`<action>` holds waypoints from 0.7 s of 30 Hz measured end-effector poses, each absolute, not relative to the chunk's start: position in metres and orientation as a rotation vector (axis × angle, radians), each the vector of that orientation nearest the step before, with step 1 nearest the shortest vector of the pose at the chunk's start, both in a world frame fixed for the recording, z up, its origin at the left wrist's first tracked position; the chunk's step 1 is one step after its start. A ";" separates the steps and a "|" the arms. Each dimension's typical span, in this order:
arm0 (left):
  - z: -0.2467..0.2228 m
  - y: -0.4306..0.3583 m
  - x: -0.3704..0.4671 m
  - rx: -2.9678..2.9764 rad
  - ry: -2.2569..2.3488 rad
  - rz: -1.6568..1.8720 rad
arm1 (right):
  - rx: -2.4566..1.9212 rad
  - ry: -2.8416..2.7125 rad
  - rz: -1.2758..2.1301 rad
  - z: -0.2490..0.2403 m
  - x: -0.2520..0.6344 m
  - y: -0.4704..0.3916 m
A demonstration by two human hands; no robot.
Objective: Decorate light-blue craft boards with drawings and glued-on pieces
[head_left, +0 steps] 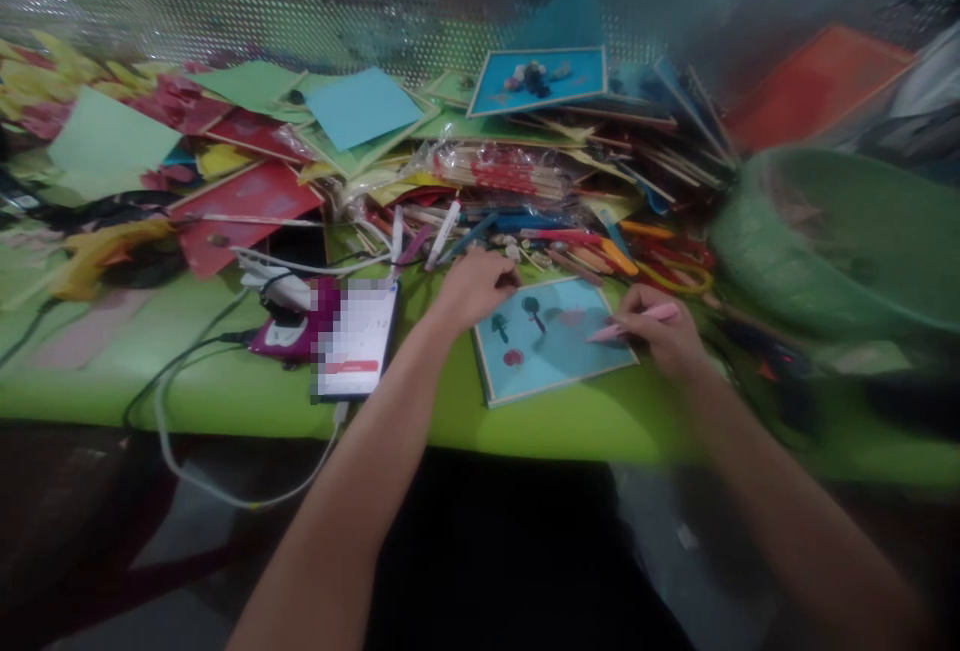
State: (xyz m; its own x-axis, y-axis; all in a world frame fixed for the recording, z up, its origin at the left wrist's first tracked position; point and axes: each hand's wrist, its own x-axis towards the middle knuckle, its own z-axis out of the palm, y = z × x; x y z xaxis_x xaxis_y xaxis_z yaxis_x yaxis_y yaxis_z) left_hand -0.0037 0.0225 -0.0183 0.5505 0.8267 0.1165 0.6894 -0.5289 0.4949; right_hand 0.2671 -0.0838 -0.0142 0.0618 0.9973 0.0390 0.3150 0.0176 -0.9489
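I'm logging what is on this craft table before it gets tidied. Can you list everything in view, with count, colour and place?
blue card: one, light blue with small glued shapes, near table edge, between the hands
pink pen: one, pink, over the card's right side
phone: one, lit screen, left of the card
white cable: one, hanging off the table edge
paper sheets: many, green, blue, red, piled at the back
pens and sticks: many, mixed colours, behind the card
green basin: one, far right
table: one, lime green
left hand: one, at the card's top left corner
right hand: one, grip shut on the pink pen
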 end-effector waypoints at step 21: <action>-0.016 0.022 -0.004 2.393 1.232 0.476 | -1.510 -1.433 0.872 -0.007 0.260 -0.083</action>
State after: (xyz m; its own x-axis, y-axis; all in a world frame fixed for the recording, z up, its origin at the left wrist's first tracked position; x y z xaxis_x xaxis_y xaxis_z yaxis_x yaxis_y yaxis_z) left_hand -0.0035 0.0216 -0.0164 0.5524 0.8258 0.1138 0.6875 -0.5285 0.4980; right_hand 0.2600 -0.0831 -0.0069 0.0974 0.9929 0.0690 0.3953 0.0250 -0.9182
